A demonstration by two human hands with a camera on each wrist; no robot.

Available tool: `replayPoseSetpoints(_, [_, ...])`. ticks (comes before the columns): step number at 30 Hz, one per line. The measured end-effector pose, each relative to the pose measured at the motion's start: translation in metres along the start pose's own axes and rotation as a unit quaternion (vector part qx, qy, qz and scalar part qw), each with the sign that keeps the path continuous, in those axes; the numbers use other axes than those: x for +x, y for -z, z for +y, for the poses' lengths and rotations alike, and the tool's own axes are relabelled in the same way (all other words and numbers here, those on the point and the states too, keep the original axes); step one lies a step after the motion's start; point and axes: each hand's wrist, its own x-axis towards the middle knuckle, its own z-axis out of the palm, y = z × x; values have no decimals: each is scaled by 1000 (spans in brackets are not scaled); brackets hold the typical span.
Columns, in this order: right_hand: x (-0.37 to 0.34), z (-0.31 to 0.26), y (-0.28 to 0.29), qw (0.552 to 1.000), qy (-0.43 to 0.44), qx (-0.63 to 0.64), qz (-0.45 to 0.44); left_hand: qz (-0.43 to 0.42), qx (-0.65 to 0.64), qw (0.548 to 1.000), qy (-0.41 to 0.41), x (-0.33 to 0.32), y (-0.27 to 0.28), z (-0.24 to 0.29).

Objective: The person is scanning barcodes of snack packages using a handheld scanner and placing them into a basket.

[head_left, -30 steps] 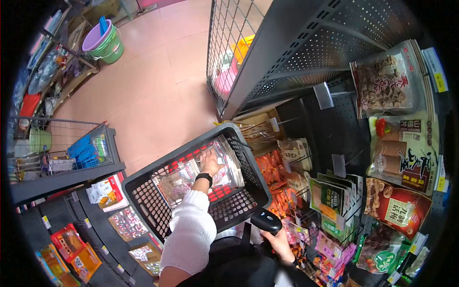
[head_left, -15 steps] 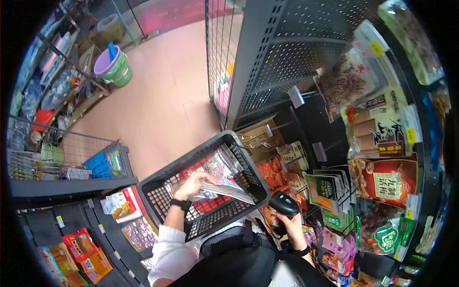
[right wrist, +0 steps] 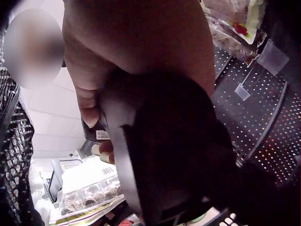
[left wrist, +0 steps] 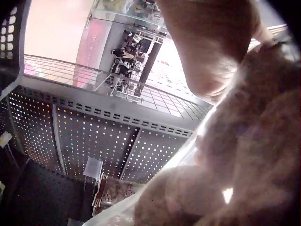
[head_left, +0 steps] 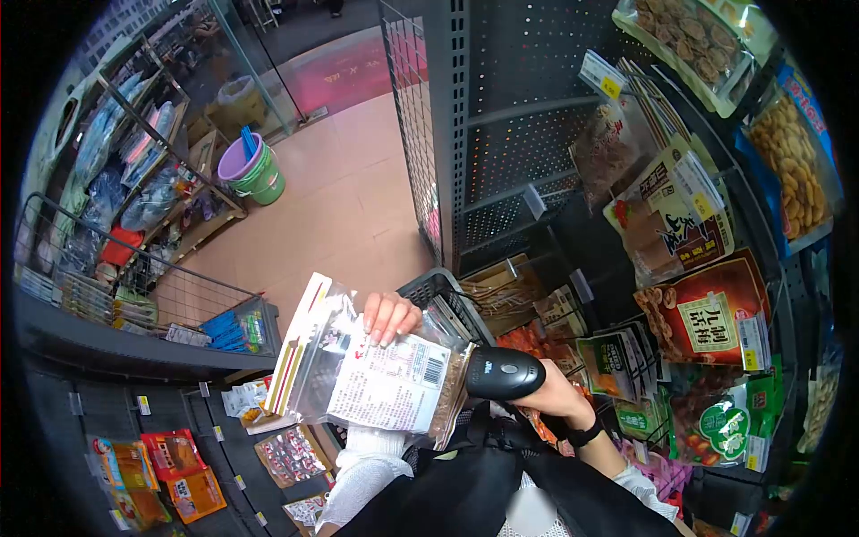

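In the head view the left hand (head_left: pixel 391 317) grips a clear plastic food bag (head_left: pixel 304 376) by its side, fingers over its edge; the white back label with a barcode faces up. Close to the bag's right edge, the right hand (head_left: pixel 553 392) holds a black handheld scanner (head_left: pixel 506 372), its head toward the barcode. The left wrist view shows the left hand (left wrist: pixel 207 42) close up against the bag (left wrist: pixel 263 136). In the right wrist view the right hand (right wrist: pixel 141 42) is wrapped round the dark scanner (right wrist: pixel 164 141), with the labelled bag (right wrist: pixel 89 181) beyond it.
A black basket (head_left: pixel 447 285) is partly hidden behind the bag. Hanging snack packs (head_left: pixel 707 313) fill the shelf at right; more packs (head_left: pixel 183 452) lie on the left shelf. A perforated panel (head_left: pixel 528 80) stands at the back, and a purple-and-green bucket (head_left: pixel 259 174) on the floor.
The left hand has lifted the bag up out of the basket and turned its label upward. The right hand has brought the scanner beside it. The view has shifted, with more of the background showing.
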Motion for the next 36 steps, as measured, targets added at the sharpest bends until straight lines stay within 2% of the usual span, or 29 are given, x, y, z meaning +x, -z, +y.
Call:
replayPoseSetpoints(2, [2,-7,0,1000,16,-15,-3,34,-4,999,-6,1,2,-9])
replayPoseSetpoints(3, [4,-9,-1,999,-39,-7,-3,1,-5,1000,14,-1,16,-5])
replayPoseSetpoints(4, [2,-13,3,996,-94,2,-3,46,33,998,23,-7,13,-3])
replayPoseSetpoints(5, [-1,4,8,999,-23,-1,26,75,68,993,64,-5,20,-2])
replayPoseSetpoints(6, [-7,-1,8,993,-103,29,40,104,106,985,92,-13,23,5])
replayPoseSetpoints(7, [-13,13,7,995,-54,26,80,204,201,948,140,-1,5,2])
replayPoseSetpoints(8, [-13,28,16,989,9,27,144,279,288,893,205,32,2,-9])
replayPoseSetpoints(10, [-26,48,24,979,1,15,204,404,359,816,208,59,-2,-26])
replayPoseSetpoints(11, [-33,57,33,976,-36,5,217,444,438,749,223,67,12,-34])
replayPoseSetpoints(12, [-41,78,39,967,-89,9,238,431,439,751,237,76,24,-41])
replayPoseSetpoints(14, [-51,70,46,952,-15,-29,304,410,579,666,230,102,48,-59])
replayPoseSetpoints(15, [-56,72,48,949,-58,-6,311,365,616,656,239,116,51,-69])
replayPoseSetpoints(16, [-60,72,48,943,-28,16,332,355,618,658,243,128,56,-78])
replayPoseSetpoints(18, [-68,68,47,935,-41,37,352,337,629,654,250,150,67,-93])
replayPoseSetpoints(22, [-75,61,39,924,-30,69,375,334,580,701,248,181,100,-112])
replayPoseSetpoints(23, [-77,70,37,926,-38,64,370,318,600,686,262,188,108,-112])
replayPoseSetpoints(24, [-80,75,36,929,-82,70,354,312,602,686,263,194,114,-114])
replayPoseSetpoints(26, [-81,78,35,931,-82,67,349,343,573,689,282,201,124,-118])
replayPoseSetpoints(32, [-85,76,37,923,-45,82,374,342,553,710,271,214,135,-127])
replayPoseSetpoints(36, [-87,80,38,923,-75,65,373,341,549,711,275,219,134,-136])
